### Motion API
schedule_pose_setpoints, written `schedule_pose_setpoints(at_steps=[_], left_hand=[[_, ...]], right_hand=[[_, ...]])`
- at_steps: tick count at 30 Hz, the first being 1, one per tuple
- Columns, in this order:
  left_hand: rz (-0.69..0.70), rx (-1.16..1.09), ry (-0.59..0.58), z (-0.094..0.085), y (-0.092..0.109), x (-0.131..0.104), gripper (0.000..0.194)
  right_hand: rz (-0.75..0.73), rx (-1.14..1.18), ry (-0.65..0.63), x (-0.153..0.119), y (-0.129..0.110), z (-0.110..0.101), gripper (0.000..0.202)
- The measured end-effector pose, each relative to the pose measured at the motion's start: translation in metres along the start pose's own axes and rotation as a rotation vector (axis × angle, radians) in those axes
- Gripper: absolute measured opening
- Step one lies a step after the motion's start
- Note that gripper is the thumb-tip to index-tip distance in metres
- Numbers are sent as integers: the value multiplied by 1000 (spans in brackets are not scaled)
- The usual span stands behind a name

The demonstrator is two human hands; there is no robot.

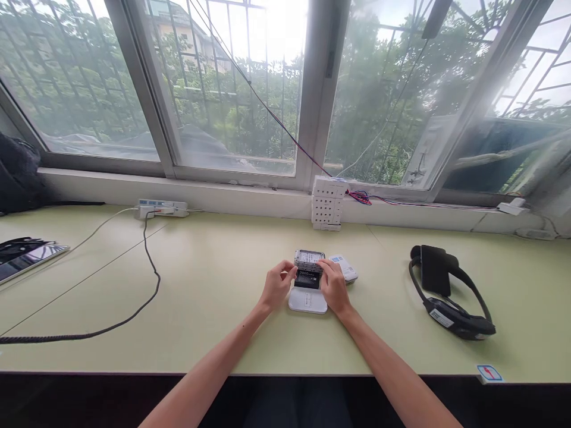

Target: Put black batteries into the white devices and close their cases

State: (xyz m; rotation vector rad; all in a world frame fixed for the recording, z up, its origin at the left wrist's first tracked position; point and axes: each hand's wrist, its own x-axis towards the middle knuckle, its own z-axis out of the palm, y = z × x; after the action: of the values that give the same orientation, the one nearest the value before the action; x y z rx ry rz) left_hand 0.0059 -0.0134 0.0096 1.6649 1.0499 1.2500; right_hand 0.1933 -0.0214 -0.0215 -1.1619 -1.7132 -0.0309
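Black 3000mAh battery (307, 279) lies between the left hand (276, 286) and right hand (334, 288), about equally near, visible face longer side to side; fingers bent, grip unclear

On table (200, 285), just below centre of frame: battery (307, 279), between device (309, 257) behind and cover (307, 301) before; left hand (276, 288) leftward, right hand (334, 289) rightward (second device (348, 271) partly behind the latter). Right of frame: headset (461, 321). Left of centre, at table's rear: power strip (161, 208).
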Motion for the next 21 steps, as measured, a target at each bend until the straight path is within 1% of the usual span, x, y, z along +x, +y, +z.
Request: schedule_pose_setpoints(at_steps=[11,16,21], left_hand=[[-8,73,-1,-1,2,-1,34],[-4,72,14,0,1,-1,41],[-38,50,27,0,3,-1,46]], right_hand=[[45,47,0,0,-3,-2,29],[69,60,0,-1,-1,-1,29],[87,48,13,-2,2,0,26]])
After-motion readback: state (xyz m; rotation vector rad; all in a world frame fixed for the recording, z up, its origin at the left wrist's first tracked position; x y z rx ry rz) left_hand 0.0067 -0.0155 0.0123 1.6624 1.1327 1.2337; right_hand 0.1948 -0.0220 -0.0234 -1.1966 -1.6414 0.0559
